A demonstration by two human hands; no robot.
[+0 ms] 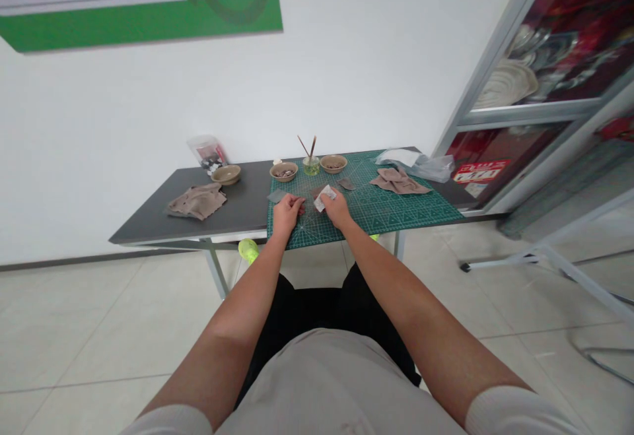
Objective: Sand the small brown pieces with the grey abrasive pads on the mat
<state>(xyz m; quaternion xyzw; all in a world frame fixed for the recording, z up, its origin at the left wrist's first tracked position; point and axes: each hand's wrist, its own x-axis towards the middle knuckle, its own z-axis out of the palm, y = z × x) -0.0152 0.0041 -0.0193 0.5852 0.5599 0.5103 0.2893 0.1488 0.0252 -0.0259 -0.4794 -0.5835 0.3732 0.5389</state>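
Note:
My left hand is over the front left part of a green cutting mat. Its thumb and fingers are pinched together; something small and dark reddish shows by the fingertips, too small to name. To its right, my right hand is closed on a crumpled white tissue. The hands are a short gap apart. Behind them stand a glass jar with two thin sticks or brushes, a bowl of small dark pieces and a second such bowl. A flat greyish piece lies right of the tissue.
A brown cloth lies on the dark tabletop at left, near another bowl and a clear plastic bag. On the right are a second brown cloth and a plastic bag. A white wall stands behind.

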